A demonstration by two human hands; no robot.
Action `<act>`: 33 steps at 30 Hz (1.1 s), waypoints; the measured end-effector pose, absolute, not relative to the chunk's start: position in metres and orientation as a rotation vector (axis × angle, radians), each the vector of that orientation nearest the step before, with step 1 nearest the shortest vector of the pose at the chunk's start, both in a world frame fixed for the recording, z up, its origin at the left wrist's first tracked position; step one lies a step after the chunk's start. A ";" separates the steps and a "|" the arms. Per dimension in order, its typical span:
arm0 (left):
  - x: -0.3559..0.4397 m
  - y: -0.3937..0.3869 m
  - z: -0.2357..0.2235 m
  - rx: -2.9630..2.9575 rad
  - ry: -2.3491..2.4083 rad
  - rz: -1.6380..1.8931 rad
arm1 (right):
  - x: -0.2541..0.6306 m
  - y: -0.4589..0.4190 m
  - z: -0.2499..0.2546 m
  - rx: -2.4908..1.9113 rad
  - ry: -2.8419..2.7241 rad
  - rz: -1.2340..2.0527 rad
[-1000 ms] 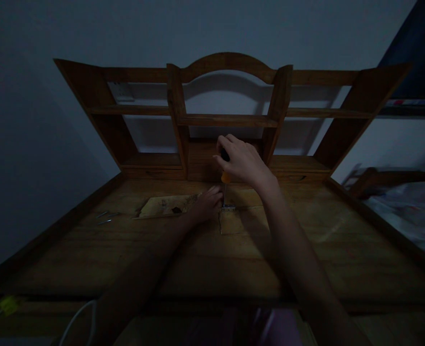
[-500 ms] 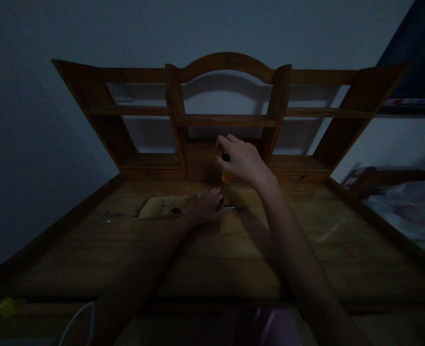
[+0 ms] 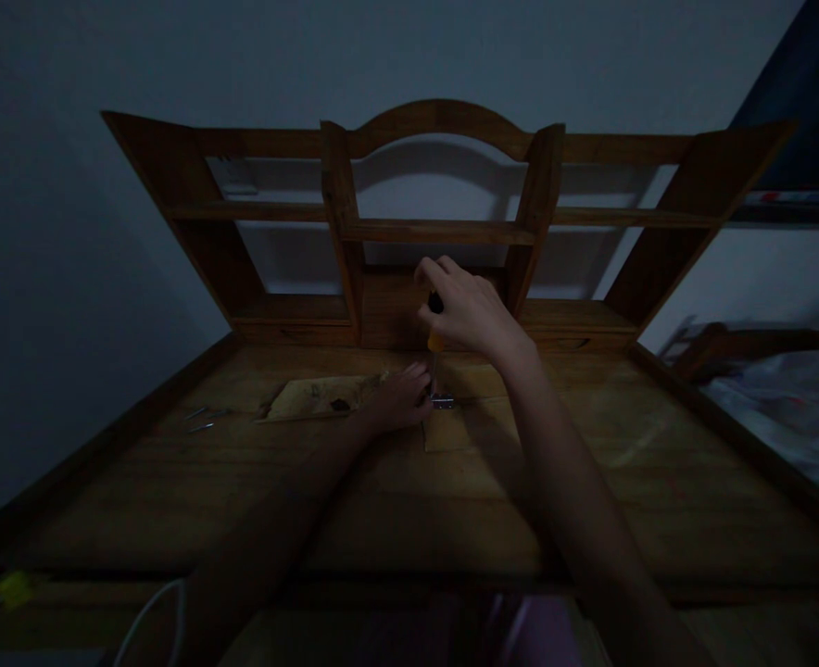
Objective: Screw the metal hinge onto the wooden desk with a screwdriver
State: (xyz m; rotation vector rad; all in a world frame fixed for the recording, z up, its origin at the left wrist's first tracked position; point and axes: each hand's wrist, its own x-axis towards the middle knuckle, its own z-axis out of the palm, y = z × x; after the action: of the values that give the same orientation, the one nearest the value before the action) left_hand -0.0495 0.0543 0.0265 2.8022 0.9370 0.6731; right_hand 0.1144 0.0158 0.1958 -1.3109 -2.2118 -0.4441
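Screwdriver (image 3: 435, 344) stands nearly upright, its yellow-and-black handle (image 3: 435, 338) grasped by the right hand (image 3: 471, 310), its shaft (image 3: 434, 372) meeting the left end of a metal hinge (image 3: 443, 402) midway between the desktop's (image 3: 409, 509) side edges. The left hand (image 3: 401, 398) rests just beside the hinge; whether it pinches anything, I cannot tell. Slender metal pieces (image 3: 201, 427) lie toward the left edge.

Hinge (image 3: 443, 402) on desktop (image 3: 388, 509), shelves (image 3: 437, 232) behind
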 end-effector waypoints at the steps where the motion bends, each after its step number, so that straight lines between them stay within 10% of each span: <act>1: -0.049 0.054 0.027 2.796 0.931 0.677 | 0.114 0.015 0.197 -1.304 -2.215 -0.428; 33: -0.051 0.056 0.023 2.838 0.886 0.670 | 0.113 0.011 0.199 -1.309 -2.205 -0.349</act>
State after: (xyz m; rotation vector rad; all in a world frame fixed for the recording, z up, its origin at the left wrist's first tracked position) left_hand -0.0514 0.0565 0.0228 2.8378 0.8862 0.6701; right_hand 0.1135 0.0108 0.1994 -1.3092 -2.2046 -0.3491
